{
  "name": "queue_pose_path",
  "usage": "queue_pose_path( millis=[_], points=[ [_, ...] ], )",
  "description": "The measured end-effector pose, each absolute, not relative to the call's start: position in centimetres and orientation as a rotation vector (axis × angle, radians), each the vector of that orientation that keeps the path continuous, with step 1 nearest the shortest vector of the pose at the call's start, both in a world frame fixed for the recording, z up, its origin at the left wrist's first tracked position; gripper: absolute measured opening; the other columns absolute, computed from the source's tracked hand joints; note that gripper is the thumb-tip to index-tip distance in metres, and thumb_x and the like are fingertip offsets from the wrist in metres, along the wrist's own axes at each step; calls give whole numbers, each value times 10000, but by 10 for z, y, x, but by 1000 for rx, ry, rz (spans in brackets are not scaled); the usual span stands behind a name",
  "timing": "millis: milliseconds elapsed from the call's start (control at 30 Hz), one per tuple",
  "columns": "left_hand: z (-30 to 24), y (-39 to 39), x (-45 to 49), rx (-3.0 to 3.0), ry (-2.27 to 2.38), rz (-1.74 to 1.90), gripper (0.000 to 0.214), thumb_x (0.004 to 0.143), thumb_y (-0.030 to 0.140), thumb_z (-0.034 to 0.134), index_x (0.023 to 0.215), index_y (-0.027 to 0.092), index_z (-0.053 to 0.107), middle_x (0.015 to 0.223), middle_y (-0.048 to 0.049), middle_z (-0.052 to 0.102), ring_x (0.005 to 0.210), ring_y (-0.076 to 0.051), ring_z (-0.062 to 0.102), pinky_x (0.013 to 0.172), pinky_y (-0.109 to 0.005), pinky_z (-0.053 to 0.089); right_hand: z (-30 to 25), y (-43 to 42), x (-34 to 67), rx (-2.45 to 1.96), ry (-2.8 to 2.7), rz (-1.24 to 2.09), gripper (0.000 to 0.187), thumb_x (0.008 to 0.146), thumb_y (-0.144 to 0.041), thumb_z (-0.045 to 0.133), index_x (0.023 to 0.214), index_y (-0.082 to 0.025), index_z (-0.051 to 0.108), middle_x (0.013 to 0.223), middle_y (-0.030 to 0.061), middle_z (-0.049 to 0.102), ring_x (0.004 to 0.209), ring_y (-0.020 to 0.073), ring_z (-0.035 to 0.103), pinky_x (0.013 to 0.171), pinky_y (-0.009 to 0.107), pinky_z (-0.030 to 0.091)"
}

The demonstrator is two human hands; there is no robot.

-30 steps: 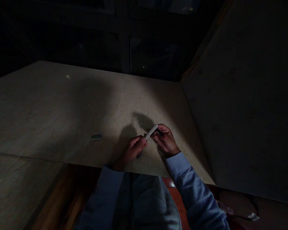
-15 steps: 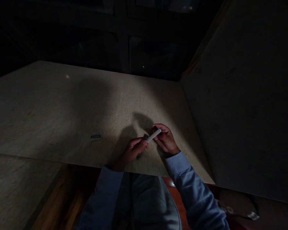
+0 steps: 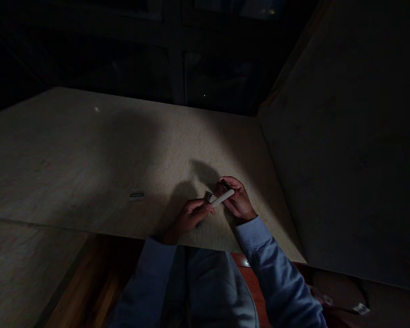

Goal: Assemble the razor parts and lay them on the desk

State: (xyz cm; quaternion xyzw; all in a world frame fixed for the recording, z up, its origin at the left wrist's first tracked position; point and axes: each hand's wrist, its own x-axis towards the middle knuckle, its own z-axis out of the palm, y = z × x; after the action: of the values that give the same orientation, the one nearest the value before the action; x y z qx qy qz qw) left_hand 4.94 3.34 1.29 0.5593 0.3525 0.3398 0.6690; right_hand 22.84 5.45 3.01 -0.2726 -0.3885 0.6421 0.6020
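In the head view, my left hand (image 3: 193,214) is closed round one end of a slim white stick with a rounded tip (image 3: 222,198), which slants up to the right. My right hand (image 3: 237,198) faces it, fingers curled round a small dark piece (image 3: 225,184) whose kind is too dim to tell. The white stick's free end lies close to the right palm, and I cannot tell whether they touch. A shiny metal object (image 3: 209,196) shows just behind my left fingers, and a dark end (image 3: 198,225) shows below them. Whether these belong together is hidden.
A small thin dark-green bar (image 3: 136,195) lies on the pale stone-patterned table (image 3: 177,136), left of my hands. A dark upright panel (image 3: 338,150) borders the table on the right. Dark window panes (image 3: 222,77) stand behind. The near edge runs just above my lap.
The white stick's free end has shifted slightly right and down, uncovering more of the dark piece in my right hand. My left hand has moved a little to the right.
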Motion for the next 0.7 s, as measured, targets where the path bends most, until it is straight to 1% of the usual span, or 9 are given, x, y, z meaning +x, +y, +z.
queue_pose_path(
  millis=[100, 233, 333, 500, 600, 700],
  points=[
    [11, 33, 49, 1286, 797, 767, 552, 813, 682, 566, 787, 139, 662, 517, 63, 347, 466, -70, 290, 449, -227, 213, 30, 55, 228, -608, -915, 1483, 560, 531, -575, 907, 962, -250, 758, 611, -46, 516, 566, 110, 443, 579, 251, 426],
    [16, 34, 52, 1245, 848, 882, 563, 804, 709, 551, 751, 154, 633, 511, 68, 338, 463, -70, 276, 450, -224, 216, 30, 54, 229, -613, -902, 1512, 563, 502, -581, 915, 935, -258, 757, 672, -27, 574, 615, 120, 515, 619, 260, 462],
    [20, 35, 53, 1227, 882, 947, 570, 796, 721, 549, 722, 160, 614, 507, 67, 343, 462, -70, 276, 449, -221, 213, 30, 54, 229, -613, -895, 1533, 579, 476, -597, 916, 912, -253, 750, 660, -29, 578, 614, 126, 531, 635, 276, 472],
    [19, 34, 52, 1250, 836, 869, 548, 810, 697, 554, 742, 158, 624, 515, 67, 342, 463, -71, 278, 445, -220, 214, 30, 54, 230, -682, -943, 1487, 621, 460, -639, 899, 913, -247, 735, 673, -31, 570, 577, 112, 486, 597, 267, 462],
    [20, 31, 51, 1295, 805, 801, 544, 808, 688, 559, 740, 154, 634, 521, 58, 358, 475, -77, 303, 451, -224, 222, 31, 54, 230, -695, -976, 1468, 622, 480, -653, 886, 923, -243, 737, 624, -43, 544, 545, 104, 443, 577, 263, 450],
    [21, 31, 51, 1331, 814, 801, 540, 814, 678, 556, 731, 151, 637, 538, 49, 380, 493, -79, 318, 465, -226, 235, 33, 54, 228, -693, -973, 1485, 611, 490, -644, 888, 927, -239, 750, 592, -45, 533, 548, 109, 447, 580, 262, 443]
  ],
)
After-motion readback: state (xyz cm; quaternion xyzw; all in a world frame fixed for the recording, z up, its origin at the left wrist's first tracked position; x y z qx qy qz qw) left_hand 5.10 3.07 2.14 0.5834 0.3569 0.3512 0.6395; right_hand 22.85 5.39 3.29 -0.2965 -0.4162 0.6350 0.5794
